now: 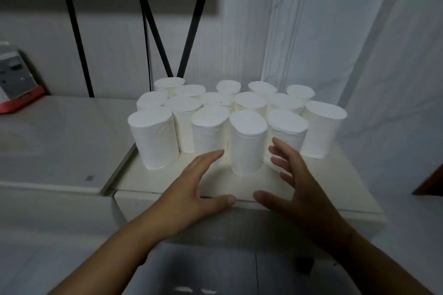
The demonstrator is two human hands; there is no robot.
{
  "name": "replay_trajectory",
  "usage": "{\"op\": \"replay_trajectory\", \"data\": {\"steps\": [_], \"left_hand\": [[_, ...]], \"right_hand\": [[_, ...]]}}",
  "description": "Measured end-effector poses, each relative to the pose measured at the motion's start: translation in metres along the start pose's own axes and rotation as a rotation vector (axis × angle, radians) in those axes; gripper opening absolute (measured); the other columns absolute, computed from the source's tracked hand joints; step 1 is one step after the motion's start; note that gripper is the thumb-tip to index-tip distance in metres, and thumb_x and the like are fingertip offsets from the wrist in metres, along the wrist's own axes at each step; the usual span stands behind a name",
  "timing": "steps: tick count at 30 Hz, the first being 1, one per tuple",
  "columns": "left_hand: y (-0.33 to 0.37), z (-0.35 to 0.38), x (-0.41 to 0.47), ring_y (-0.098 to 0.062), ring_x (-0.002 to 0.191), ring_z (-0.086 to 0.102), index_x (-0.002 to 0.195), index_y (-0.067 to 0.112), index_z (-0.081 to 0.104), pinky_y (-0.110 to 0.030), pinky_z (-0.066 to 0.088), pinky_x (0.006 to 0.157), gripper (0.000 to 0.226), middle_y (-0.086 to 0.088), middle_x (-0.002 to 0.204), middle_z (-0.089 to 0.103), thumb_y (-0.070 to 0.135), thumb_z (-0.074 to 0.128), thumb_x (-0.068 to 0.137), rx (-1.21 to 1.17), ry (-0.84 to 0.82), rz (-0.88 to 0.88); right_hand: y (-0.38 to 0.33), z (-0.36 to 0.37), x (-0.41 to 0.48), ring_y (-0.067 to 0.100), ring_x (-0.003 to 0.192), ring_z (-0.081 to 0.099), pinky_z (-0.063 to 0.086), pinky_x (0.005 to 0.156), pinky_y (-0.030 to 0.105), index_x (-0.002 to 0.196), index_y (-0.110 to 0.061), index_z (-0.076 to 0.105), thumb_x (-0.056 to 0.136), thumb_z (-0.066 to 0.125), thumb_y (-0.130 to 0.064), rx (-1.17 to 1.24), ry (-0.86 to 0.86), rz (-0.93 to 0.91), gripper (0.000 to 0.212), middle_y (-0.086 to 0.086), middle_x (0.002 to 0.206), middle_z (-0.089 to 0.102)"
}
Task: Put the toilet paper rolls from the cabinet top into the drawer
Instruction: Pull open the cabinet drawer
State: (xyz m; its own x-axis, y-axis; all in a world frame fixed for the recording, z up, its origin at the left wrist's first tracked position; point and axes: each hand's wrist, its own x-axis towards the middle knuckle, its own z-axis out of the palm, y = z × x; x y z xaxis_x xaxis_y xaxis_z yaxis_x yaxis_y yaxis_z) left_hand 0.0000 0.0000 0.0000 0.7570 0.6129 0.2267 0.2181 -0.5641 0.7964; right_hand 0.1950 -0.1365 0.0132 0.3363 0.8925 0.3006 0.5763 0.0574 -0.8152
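Several white toilet paper rolls stand upright in a cluster on the white cabinet top [340,182]. The nearest roll [247,143] stands at the front middle. My left hand [201,189] hovers just left of that roll, fingers spread and straight, holding nothing. My right hand [297,187] hovers just right of it, fingers spread, also empty. Neither hand touches the roll. Below the cabinet's front edge an open drawer [211,270] shows a dark inside, with pale blurred shapes at the bottom edge.
A lower white surface [52,146] adjoins the cabinet on the left, with a grey and red device [16,81] at its far left. Black struts [153,31] and a white curtain [335,31] stand behind the rolls.
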Motion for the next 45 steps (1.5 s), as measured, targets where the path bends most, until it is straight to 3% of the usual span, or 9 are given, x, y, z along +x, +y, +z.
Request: {"op": "replay_trajectory", "data": {"steps": [4,8,9,12,18,22,29,38,45], "left_hand": [[-0.015,0.021,-0.024,0.005,0.131,0.03,0.142,0.037,0.031,-0.009,0.025,0.103,0.082,0.021,0.146,0.031,0.062,0.063,0.071,0.134,-0.09,-0.104],[-0.038,0.051,-0.037,-0.008,0.138,0.024,0.142,0.024,0.039,-0.028,0.017,0.115,0.06,0.009,0.149,0.033,0.047,0.056,0.089,0.278,0.002,-0.12],[-0.042,0.057,-0.038,-0.008,0.137,0.023,0.141,0.024,0.041,-0.029,0.015,0.115,0.056,0.008,0.148,0.034,0.047,0.053,0.091,0.312,0.054,-0.104],[-0.047,0.072,-0.039,-0.01,0.132,0.027,0.138,0.022,0.046,-0.032,0.019,0.114,0.051,0.005,0.142,0.04,0.049,0.044,0.094,0.359,0.165,-0.054],[-0.059,0.075,-0.039,-0.017,0.123,0.038,0.134,0.02,0.051,-0.044,0.033,0.109,0.062,0.004,0.123,0.049,0.059,0.025,0.092,0.412,0.199,-0.006],[-0.065,0.073,-0.034,-0.011,0.111,0.042,0.124,0.021,0.056,-0.035,0.039,0.1,0.053,0.005,0.115,0.051,0.055,0.03,0.094,0.442,0.232,0.041],[-0.068,0.083,-0.02,-0.007,0.099,0.038,0.103,0.027,0.055,-0.021,0.023,0.092,0.039,0.01,0.106,0.051,0.055,0.031,0.092,0.466,0.321,-0.009],[-0.072,0.088,-0.007,-0.007,0.096,0.037,0.092,0.029,0.049,-0.019,0.018,0.086,0.036,0.011,0.097,0.046,0.059,0.031,0.089,0.431,0.339,-0.031],[-0.075,0.091,-0.003,-0.006,0.095,0.035,0.089,0.029,0.047,-0.02,0.016,0.082,0.029,0.011,0.096,0.044,0.056,0.036,0.089,0.379,0.346,-0.046]], "right_hand": [[0.024,0.022,-0.027,0.005,0.124,0.039,0.024,0.097,0.0,0.133,-0.025,0.036,0.076,0.074,-0.024,-0.141,-0.037,0.032,0.069,-0.011,0.135,0.039],[0.052,0.044,-0.039,0.017,0.129,0.038,0.027,0.112,0.031,0.133,-0.015,0.043,0.082,0.067,-0.024,-0.321,-0.082,0.098,0.057,0.002,0.137,0.044],[0.058,0.049,-0.039,0.018,0.128,0.038,0.026,0.111,0.035,0.132,-0.017,0.045,0.083,0.065,-0.029,-0.378,-0.071,0.103,0.055,0.001,0.136,0.045],[0.066,0.06,-0.037,0.016,0.119,0.041,0.024,0.098,0.027,0.127,-0.021,0.054,0.081,0.059,-0.043,-0.533,0.007,0.078,0.051,-0.001,0.128,0.05],[0.071,0.066,-0.038,0.019,0.101,0.047,0.031,0.085,0.029,0.117,-0.018,0.062,0.076,0.053,-0.048,-0.582,0.082,0.03,0.051,0.002,0.11,0.054],[0.07,0.067,-0.034,0.021,0.097,0.05,0.029,0.082,0.028,0.109,-0.016,0.064,0.08,0.05,-0.042,-0.579,0.122,-0.016,0.041,0.004,0.104,0.057],[0.07,0.075,-0.025,0.021,0.092,0.05,0.021,0.076,0.026,0.094,-0.018,0.063,0.078,0.052,-0.039,-0.619,0.205,-0.009,0.029,0.003,0.097,0.058],[0.081,0.084,-0.017,0.022,0.081,0.051,0.035,0.073,0.033,0.082,-0.019,0.057,0.073,0.059,-0.045,-0.68,0.28,-0.005,0.027,0.002,0.086,0.056],[0.085,0.091,-0.014,0.019,0.076,0.048,0.031,0.07,0.03,0.077,-0.021,0.054,0.073,0.056,-0.051,-0.735,0.343,0.0,0.03,0.0,0.078,0.053]]}}
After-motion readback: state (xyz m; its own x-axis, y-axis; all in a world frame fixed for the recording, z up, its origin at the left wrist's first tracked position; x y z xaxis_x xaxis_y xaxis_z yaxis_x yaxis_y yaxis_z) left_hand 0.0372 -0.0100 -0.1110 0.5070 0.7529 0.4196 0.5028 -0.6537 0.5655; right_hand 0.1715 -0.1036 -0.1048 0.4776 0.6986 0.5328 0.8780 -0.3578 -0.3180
